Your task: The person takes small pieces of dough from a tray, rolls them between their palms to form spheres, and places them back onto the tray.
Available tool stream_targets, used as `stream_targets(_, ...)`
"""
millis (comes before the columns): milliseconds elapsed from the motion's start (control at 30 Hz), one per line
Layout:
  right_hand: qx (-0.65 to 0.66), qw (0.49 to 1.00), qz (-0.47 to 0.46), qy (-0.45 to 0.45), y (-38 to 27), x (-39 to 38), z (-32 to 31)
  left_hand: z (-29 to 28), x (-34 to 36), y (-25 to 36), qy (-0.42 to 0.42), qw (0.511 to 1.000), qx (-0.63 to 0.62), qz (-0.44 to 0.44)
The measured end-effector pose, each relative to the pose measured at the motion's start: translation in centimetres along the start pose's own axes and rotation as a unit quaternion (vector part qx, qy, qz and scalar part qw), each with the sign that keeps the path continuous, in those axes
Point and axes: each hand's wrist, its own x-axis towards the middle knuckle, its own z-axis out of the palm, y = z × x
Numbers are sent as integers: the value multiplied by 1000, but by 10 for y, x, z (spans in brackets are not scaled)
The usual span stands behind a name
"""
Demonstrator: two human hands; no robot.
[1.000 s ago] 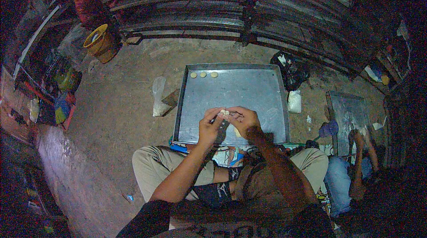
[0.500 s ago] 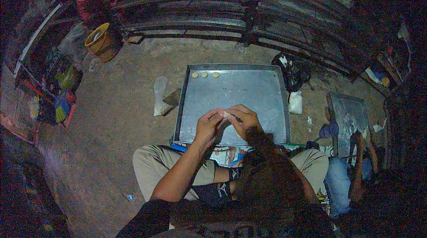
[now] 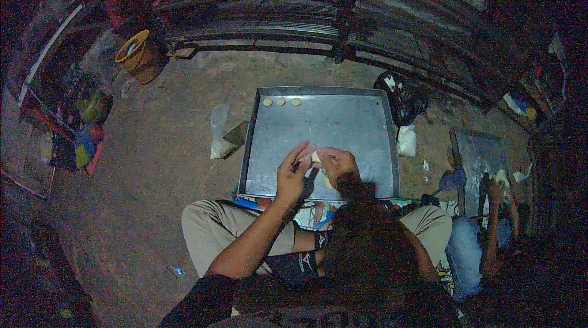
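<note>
My left hand (image 3: 295, 165) is over the metal tray (image 3: 318, 120), fingers stretched and apart beside a pale piece of dough (image 3: 316, 156). My right hand (image 3: 335, 165) pinches that dough close to the left fingertips. Beneath both hands lies some yellowish dough (image 3: 327, 182), partly hidden. Three small flat discs (image 3: 281, 102) sit in a row at the tray's far left corner.
A clear bag of white stuff (image 3: 220, 144) and a white bag (image 3: 405, 141) flank the tray; a black bag (image 3: 401, 98) is behind right. A co-worker's hands (image 3: 499, 196) work over another tray (image 3: 474, 147). Yellow bucket (image 3: 138, 58) and metal racks (image 3: 257, 12) stand behind.
My left fingers have lifted and straightened from their grip around the dough. The pale piece shows more, in my right fingers. The co-worker's hands have shifted, with something pale now visible in them.
</note>
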Motion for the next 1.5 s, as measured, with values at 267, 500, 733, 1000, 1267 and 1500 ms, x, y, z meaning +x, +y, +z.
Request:
stream_targets(267,69,994,48,-72,-2,0,2,-20,12,-18,-56,992,111,-9)
stream_targets(500,167,975,-17,-145,-3,-1,-5,-17,8,-10,-87,985,-135,-61)
stream_targets(733,229,973,16,-39,21,-2,17,1,-9,-2,-95,994,-12,-58)
stream_targets(1000,209,978,-6,-4,10,2,14,2,-1,-5,-48,988,144,20)
stream_targets(1267,300,948,34,-103,56,5,18,-8,9,-25,-42,987,129,83)
stream_targets(1500,478,837,193,-181,24,-1,24,-13,3,-4,-50,989,138,1)
